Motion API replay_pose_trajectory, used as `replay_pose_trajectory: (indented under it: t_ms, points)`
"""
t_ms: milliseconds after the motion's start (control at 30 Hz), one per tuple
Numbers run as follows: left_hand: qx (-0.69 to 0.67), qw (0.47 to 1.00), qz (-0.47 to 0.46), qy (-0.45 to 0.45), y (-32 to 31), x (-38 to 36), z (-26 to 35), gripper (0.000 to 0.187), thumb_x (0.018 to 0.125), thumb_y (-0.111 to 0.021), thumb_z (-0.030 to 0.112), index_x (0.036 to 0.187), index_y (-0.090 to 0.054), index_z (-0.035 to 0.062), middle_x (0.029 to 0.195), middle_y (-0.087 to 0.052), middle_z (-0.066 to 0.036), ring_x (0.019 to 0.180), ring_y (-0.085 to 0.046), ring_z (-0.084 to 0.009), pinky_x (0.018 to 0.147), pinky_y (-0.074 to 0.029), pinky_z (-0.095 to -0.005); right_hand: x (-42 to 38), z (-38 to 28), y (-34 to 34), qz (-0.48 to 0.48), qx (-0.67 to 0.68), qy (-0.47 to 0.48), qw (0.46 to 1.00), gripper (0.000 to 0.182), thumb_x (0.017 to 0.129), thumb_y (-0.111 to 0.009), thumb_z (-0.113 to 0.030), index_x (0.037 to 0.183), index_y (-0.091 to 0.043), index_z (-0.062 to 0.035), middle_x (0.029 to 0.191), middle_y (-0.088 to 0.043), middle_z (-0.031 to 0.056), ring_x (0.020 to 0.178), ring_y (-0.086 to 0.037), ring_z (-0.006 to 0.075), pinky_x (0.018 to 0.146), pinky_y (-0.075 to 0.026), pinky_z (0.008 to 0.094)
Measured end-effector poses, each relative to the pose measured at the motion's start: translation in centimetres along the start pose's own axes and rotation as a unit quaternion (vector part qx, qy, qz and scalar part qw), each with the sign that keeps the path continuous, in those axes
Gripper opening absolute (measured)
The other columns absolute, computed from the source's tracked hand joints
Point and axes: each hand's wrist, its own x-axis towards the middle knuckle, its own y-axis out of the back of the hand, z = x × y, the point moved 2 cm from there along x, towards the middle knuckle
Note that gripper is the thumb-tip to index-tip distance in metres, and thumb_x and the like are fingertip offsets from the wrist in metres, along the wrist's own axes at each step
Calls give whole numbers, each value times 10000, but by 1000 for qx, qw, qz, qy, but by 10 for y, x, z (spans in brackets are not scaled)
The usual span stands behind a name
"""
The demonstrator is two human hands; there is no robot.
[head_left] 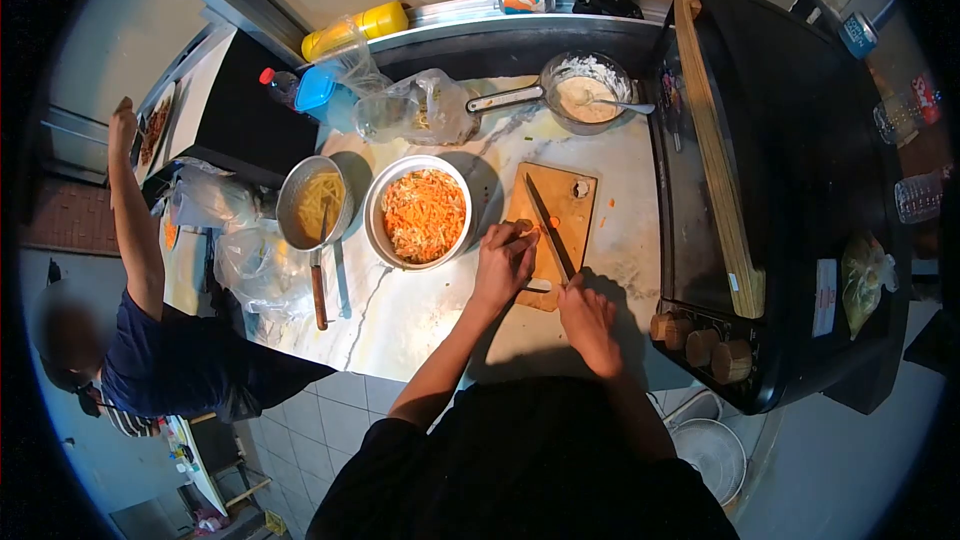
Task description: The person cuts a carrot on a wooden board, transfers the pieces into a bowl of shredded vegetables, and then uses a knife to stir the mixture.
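Note:
On the marble counter lies a wooden cutting board (578, 190) with small orange carrot pieces (555, 223) on it. My right hand (588, 322) is closed round the handle of a knife (547, 218), whose long dark blade lies across the board, pointing away from me. My left hand (503, 262), fingers bent together, presses on what looks like a piece of carrot just left of the blade; the fingers mostly hide it. A small whitish object (538, 285) sticks out beside that hand. Left of the board stands a white bowl (372, 230) full of shredded carrot and pale shreds.
A strainer-like pan (292, 225) holds pale strips. Behind are a glass pan (630, 90) with creamy mix and a spoon, and plastic bags (415, 110). A large black oven (800, 190) borders the right. Another person (150, 340) stands at left, arm raised.

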Motion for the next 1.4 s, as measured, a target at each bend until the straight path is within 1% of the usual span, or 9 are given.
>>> replay_pose_trajectory:
  t_ms: [167, 267, 700, 767, 800, 867, 1100, 1300, 1400]
  points:
    - [5, 1000, 12, 6, -1, -1, 2, 195, 739, -681, 1, 925, -721, 40, 1012, -640, -76, 895, -572, -269, 799, -448, -378, 2, -4, 24, -49, 63, -1, 997, 326, 955, -467, -316, 970, -557, -4, 855, -644, 234, 823, -614, 432, 750, -447, 541]
    - [12, 1000, 16, 4, -3, -1, 0, 190, 738, -686, 3, 920, -723, 44, 1014, -641, -70, 900, -573, -264, 796, -446, -376, -1, -4, 18, -10, 51, 42, 998, 325, 955, -467, -316, 934, -573, -9, 827, -639, 229, 799, -612, 435, 737, -450, 539]
    - [17, 1000, 12, 9, -3, -1, 1, 184, 749, -682, 20, 927, -720, 45, 1017, -639, -63, 918, -572, -260, 804, -438, -379, -6, -10, -5, 35, 33, 22, 999, 344, 963, -450, -331, 925, -554, -5, 824, -644, 223, 793, -622, 415, 722, -462, 527]
    - [10, 1000, 5, 13, -1, -1, 2, 182, 752, -680, 24, 928, -721, 47, 1018, -638, -63, 923, -572, -261, 804, -438, -379, -5, -10, -15, 48, -32, 49, 997, 294, 951, -470, -209, 941, -554, 73, 727, -664, 193, 717, -677, 361, 646, -534, 450]
    - [4, 1000, 3, 17, -1, 0, 3, 180, 756, -677, 27, 930, -721, 48, 1019, -637, -64, 928, -572, -261, 805, -438, -379, -4, -9, -23, 49, -33, 46, 997, 294, 951, -470, -209, 941, -554, 73, 727, -664, 193, 717, -677, 361, 646, -534, 450]
    - [-3, 1000, -1, 19, -3, -1, -1, 180, 760, -676, 30, 933, -721, 50, 1022, -637, -65, 930, -573, -261, 806, -439, -379, -1, -6, -36, 14, 4, -9, 1000, 337, 966, -442, -317, 980, -510, 13, 838, -657, 214, 816, -635, 398, 715, -471, 511]
    - [23, 1000, 4, -5, 0, -2, 2, 177, 781, -666, 35, 949, -720, 53, 1026, -644, -68, 920, -578, -259, 787, -431, -380, 0, -4, 2, -38, 23, 3, 999, 350, 969, -433, -320, 1011, -495, 22, 853, -661, 212, 838, -630, 404, 762, -449, 519]
    - [24, 999, 40, -4, -5, -6, 2, 136, 776, -674, 27, 902, -724, 43, 998, -655, -65, 897, -582, -255, 775, -422, -378, -1, -1, 18, -20, 8, 28, 999, 348, 958, -450, -341, 1000, -550, -10, 899, -650, 228, 873, -617, 419, 784, -439, 529]
    - [28, 999, 41, -1, -5, -6, 2, 119, 772, -680, 26, 881, -724, 41, 996, -657, -59, 892, -584, -254, 774, -420, -379, -1, -8, 22, -48, 25, 13, 998, 346, 955, -459, -343, 960, -578, -19, 907, -644, 226, 874, -613, 420, 779, -442, 532]
